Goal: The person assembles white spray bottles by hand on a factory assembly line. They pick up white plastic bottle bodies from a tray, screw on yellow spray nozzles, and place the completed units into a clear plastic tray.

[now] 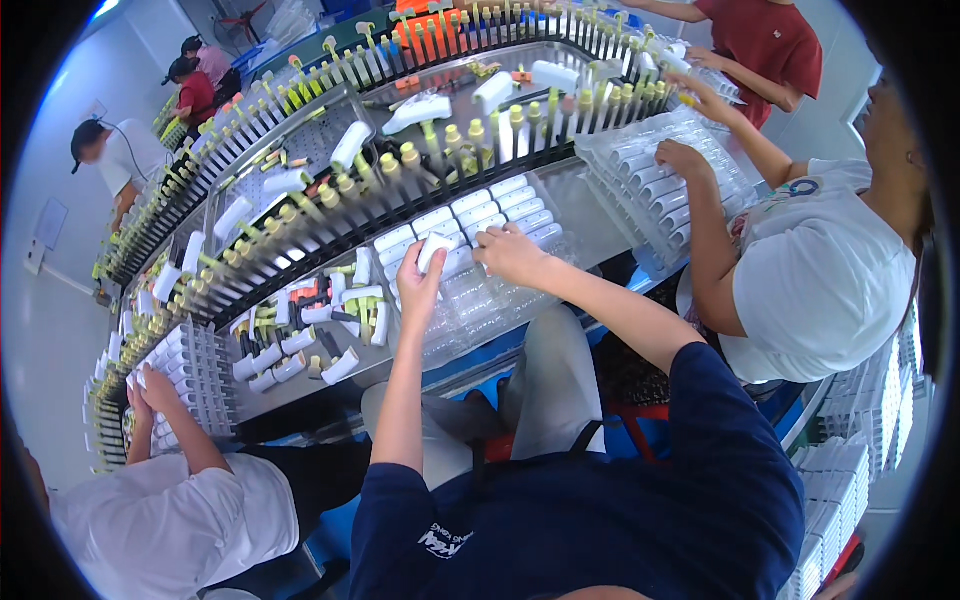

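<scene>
The left hand [418, 272] is closed round a white tube [433, 250], held over the near edge of the clear blister tray [470, 310]. The right hand [508, 255] rests half-curled and empty on the filled rows of the tray. Little open room: the conveyor rack [330, 215] crowds the tray's far edge, and a neighbour's arm [705, 235] sits close on the right.

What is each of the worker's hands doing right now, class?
Left hand: closed on a white plastic piece.
Right hand: resting fingers-down on the clear tray; whether it grips anything cannot be told.
</scene>
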